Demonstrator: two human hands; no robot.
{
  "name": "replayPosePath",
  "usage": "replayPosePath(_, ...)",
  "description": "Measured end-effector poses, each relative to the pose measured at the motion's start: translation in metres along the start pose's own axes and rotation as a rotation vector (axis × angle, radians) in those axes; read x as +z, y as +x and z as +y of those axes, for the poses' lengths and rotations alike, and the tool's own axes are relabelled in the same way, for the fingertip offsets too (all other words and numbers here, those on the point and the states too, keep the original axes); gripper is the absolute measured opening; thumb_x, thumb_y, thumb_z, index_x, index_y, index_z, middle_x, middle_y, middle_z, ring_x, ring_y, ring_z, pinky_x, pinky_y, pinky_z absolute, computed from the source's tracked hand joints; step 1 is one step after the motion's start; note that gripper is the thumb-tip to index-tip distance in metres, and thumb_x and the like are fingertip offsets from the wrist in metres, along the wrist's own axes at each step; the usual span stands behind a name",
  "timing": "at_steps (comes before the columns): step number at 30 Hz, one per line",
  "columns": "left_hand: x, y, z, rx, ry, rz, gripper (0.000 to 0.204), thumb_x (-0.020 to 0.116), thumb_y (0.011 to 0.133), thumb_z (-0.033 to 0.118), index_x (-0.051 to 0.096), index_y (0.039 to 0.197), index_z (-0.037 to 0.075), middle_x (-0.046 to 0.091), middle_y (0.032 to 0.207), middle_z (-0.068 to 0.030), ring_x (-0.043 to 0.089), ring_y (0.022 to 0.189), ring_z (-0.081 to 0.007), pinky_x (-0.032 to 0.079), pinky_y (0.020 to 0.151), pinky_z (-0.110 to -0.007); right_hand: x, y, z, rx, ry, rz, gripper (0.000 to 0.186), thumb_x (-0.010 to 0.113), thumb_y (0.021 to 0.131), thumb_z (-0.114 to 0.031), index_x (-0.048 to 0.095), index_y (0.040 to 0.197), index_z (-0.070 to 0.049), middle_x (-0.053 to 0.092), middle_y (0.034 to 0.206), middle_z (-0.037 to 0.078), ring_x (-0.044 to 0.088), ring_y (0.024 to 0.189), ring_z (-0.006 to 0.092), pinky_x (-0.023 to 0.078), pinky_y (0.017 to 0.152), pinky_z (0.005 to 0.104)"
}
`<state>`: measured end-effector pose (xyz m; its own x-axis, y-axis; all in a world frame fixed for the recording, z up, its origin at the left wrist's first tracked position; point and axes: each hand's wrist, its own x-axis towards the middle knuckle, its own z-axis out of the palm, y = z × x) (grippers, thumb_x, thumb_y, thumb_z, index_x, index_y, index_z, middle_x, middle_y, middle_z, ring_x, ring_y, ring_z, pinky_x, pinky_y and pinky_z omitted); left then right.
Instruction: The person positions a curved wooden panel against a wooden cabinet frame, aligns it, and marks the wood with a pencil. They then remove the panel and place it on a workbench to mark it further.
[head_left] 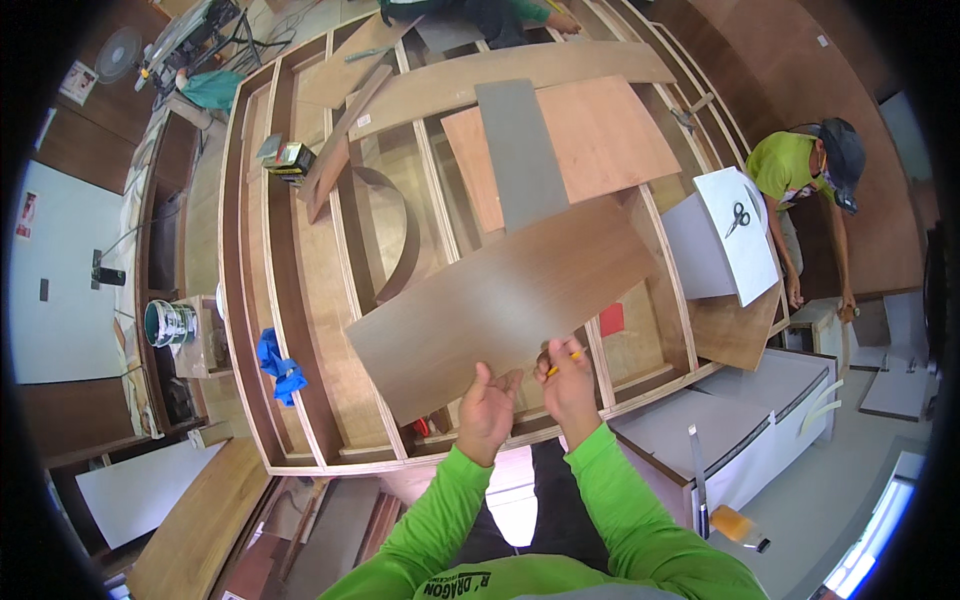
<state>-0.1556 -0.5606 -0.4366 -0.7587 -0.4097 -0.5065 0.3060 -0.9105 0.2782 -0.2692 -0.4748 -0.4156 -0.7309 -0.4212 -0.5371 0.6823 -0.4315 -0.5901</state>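
A brown wood-grain panel (480, 290) lies slantwise across the wooden frame (330, 470) in front of me. At the panel's near edge is my left hand (487, 412), open, thumb up and fingers stretched. Just right of it, my right hand (572, 395) is closed around a thin yellow pencil (574, 356). The pencil is partly hidden by the fingers. Beyond the panel, a grey strip (520, 150) rests across a pinkish plywood sheet (610, 140).
A curved brown strip (408, 240) stands inside the frame. Blue cloth (280, 368) hangs over its left side. Scissors (738, 218) lie on a white panel (715, 240) at right, where a co-worker (800, 170) crouches. White cabinets (760, 440) stand near right. Another person's arms show at the far end.
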Motion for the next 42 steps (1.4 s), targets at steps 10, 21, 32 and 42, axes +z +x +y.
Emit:
replayPosePath(10,-0.181,0.035,-0.02,-0.025,1.727,-0.259,0.03,0.062,0.093,0.017,0.066,0.118,0.001,0.063,0.125,-0.0195,0.057,0.121,-0.0318,0.043,0.103,-0.042,-0.074,0.15,-0.087,-0.284,-0.228,0.178,0.008,0.063,0.093,-0.007,0.059,0.096,-0.013,0.061,0.086,-0.005,0.055,0.069,0.0065,0.042,0.057,0.0196)
replayPosePath(21,-0.155,0.311,0.071,0.69,1.692,0.299,0.062,0.072,0.087,0.039,0.055,0.127,-0.005,0.058,0.124,-0.0285,0.055,0.116,-0.0429,0.043,0.101,-0.045,-0.13,0.219,-0.236,-0.373,-0.52,0.195,0.005,0.06,0.093,-0.003,0.058,0.089,-0.006,0.063,0.086,0.002,0.062,0.078,0.0119,0.049,0.068,0.0262)
replayPosePath(32,-0.09,0.438,0.107,0.555,1.831,0.746,0.078,0.055,0.091,0.05,0.038,0.142,-0.006,0.049,0.139,-0.0326,0.051,0.126,-0.0467,0.043,0.103,-0.05,-0.167,0.259,-0.214,-0.215,-0.538,0.019,0.008,0.055,0.098,-0.009,0.061,0.098,-0.003,0.069,0.099,0.006,0.067,0.091,0.0163,0.053,0.085,0.0295)
replayPosePath(42,-0.079,0.449,0.092,0.519,1.923,0.819,0.064,0.054,0.096,0.041,0.04,0.141,-0.002,0.057,0.13,-0.029,0.058,0.115,-0.0461,0.047,0.097,-0.05,-0.151,0.313,-0.186,-0.217,-0.428,0.124,0.012,0.055,0.098,-0.007,0.061,0.108,-0.002,0.066,0.108,0.006,0.061,0.102,0.0169,0.047,0.094,0.033)
